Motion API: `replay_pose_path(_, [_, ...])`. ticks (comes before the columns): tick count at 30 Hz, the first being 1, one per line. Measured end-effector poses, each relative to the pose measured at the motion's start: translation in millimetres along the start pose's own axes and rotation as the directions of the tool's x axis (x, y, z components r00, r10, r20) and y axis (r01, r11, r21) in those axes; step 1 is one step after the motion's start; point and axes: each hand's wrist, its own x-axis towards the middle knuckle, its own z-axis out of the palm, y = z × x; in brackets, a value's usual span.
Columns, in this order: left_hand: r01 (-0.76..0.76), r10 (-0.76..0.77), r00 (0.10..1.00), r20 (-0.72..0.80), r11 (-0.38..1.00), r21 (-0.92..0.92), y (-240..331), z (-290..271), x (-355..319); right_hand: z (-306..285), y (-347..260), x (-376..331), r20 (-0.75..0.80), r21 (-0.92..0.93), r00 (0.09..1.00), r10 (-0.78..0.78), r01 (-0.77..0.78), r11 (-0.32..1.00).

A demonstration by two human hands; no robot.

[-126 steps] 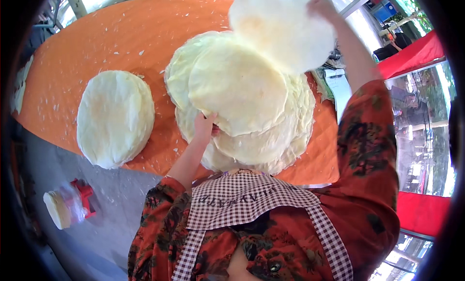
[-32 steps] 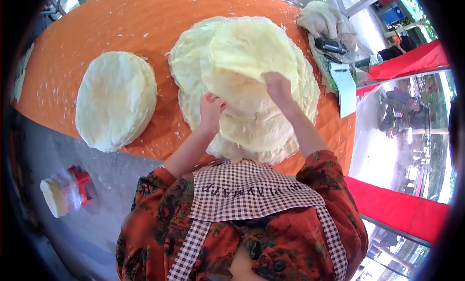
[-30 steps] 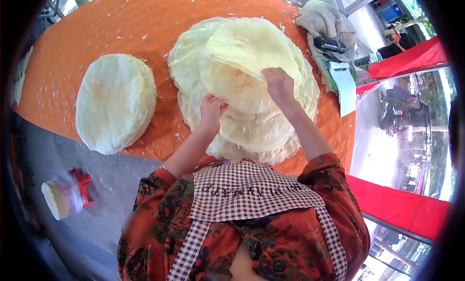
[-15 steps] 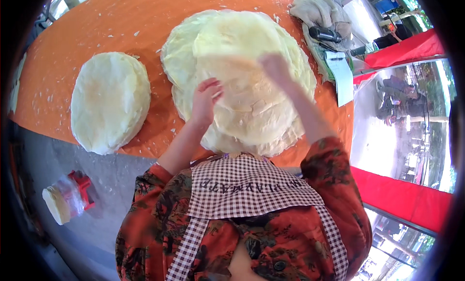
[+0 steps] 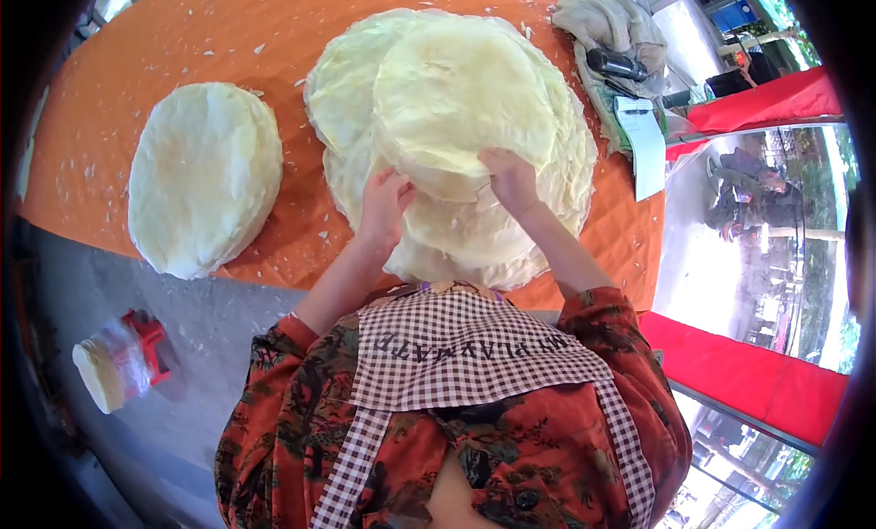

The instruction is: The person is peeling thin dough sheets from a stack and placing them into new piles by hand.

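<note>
Pale thin sheet (image 5: 461,100), upper centre: the right hand (image 5: 509,179) pinches its lower edge, the left hand (image 5: 384,203) curls alongside, hold unclear; seemingly edge-handling, next calling for gentleness.

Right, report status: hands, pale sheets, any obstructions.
Right hand at near edge of top sheet, grip unclear. Left hand close by, over large stack. Smaller stack apart, leftward; no obstruction seen.

An orange-covered table (image 5: 196,46) carries a wide pile of thin round sheets (image 5: 456,100), a smaller pile (image 5: 203,178) apart to its left, pale flakes (image 5: 259,48) scattered about, and a crumpled greyish cloth (image 5: 610,23) by the table's far right edge.
</note>
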Motion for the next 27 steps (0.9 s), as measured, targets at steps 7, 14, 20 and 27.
replay_pose_path(7, [0.127, -0.099, 0.979, 0.176, 0.980, -0.155, 13, 5, 12, -23, -4, 5, 0.106, -0.018, 0.993, -0.050, 0.053, 0.998])
replay_pose_path(14, [0.149, -0.119, 0.974, 0.193, 0.978, -0.147, 9, 10, 21, -19, -16, -7, 0.171, 0.004, 0.982, -0.076, 0.076, 0.997])
replay_pose_path(20, [0.136, -0.116, 0.976, 0.184, 0.985, -0.102, 16, 19, 19, -25, -61, 13, 0.135, -0.086, 0.991, -0.017, 0.029, 0.996])
replay_pose_path(27, [0.023, -0.010, 0.949, 0.316, 0.999, -0.037, 31, 27, 16, -27, -18, 114, 0.319, -0.178, 0.943, -0.099, 0.163, 0.970])
